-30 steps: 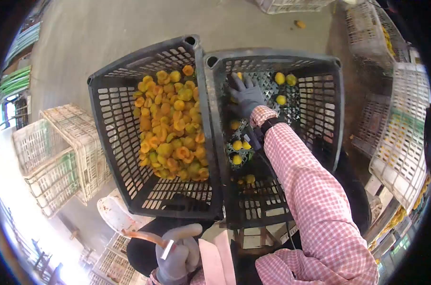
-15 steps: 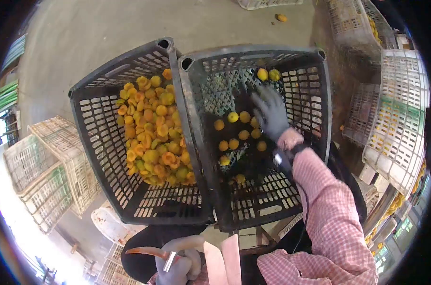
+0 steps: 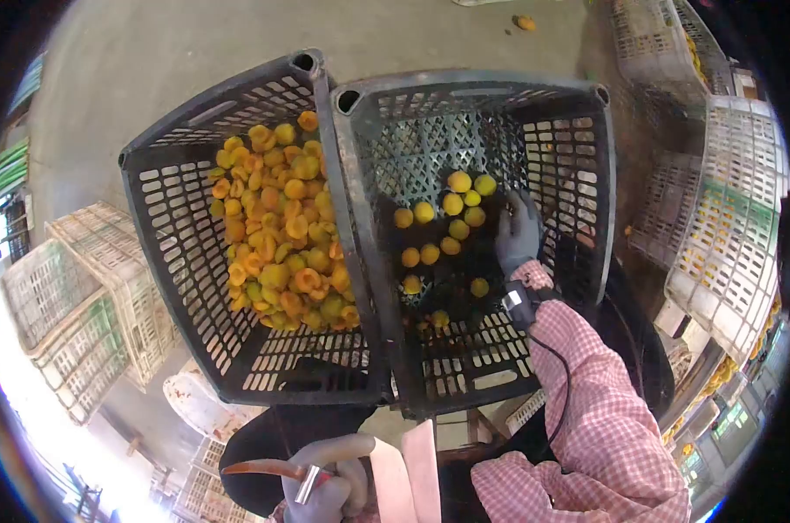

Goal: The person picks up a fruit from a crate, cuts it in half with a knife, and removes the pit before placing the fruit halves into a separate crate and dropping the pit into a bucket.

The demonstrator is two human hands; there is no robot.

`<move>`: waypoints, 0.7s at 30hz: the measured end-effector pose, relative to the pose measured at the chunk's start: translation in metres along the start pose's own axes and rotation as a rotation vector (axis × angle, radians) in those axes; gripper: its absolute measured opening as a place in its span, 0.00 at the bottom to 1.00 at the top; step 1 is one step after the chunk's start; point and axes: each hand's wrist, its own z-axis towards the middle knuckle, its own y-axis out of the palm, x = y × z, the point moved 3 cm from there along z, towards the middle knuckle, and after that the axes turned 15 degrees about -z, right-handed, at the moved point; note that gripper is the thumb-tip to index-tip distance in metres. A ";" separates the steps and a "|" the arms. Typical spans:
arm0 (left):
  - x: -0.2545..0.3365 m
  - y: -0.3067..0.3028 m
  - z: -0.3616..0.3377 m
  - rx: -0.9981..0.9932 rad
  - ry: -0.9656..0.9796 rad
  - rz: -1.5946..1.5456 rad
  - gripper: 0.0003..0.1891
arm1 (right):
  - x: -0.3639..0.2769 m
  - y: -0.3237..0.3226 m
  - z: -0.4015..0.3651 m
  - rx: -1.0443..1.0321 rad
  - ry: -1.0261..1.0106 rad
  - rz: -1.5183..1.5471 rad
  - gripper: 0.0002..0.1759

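My gloved left hand (image 3: 329, 488) is closed on a knife (image 3: 273, 468) with a brown, curved blade and a shiny metal collar, low in the view. My gloved right hand (image 3: 518, 235) reaches down into the right black crate (image 3: 473, 84), its fingers bent, beside several whole yellow-green fruits (image 3: 454, 204). Whether it touches or holds anything cannot be made out. The left black crate (image 3: 220, 105) holds a heap of fruits (image 3: 286, 227), many of them cut into orange halves.
White crates (image 3: 68, 327) stand on the floor at the left. More white crates (image 3: 717, 218) are stacked at the right, some with fruit inside. One fruit (image 3: 525, 23) lies on the floor beyond the crates.
My right hand has moved right and toward me inside the right crate. Two fruits from the far side now lie nearer, grouped with others. My left hand still holds the knife.
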 end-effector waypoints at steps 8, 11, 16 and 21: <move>-0.001 0.003 -0.011 0.042 -0.116 -0.073 0.34 | 0.091 0.099 -0.090 -0.066 0.460 0.024 0.35; -0.004 -0.002 -0.019 0.097 -0.168 -0.045 0.34 | 0.054 0.042 -0.101 0.106 0.111 0.175 0.35; -0.004 0.002 -0.019 -0.016 -0.101 -0.112 0.31 | 0.127 0.063 -0.136 0.110 0.727 0.941 0.24; -0.006 -0.005 -0.020 -0.044 -0.029 -0.059 0.29 | 0.028 0.074 -0.122 0.107 0.496 0.308 0.20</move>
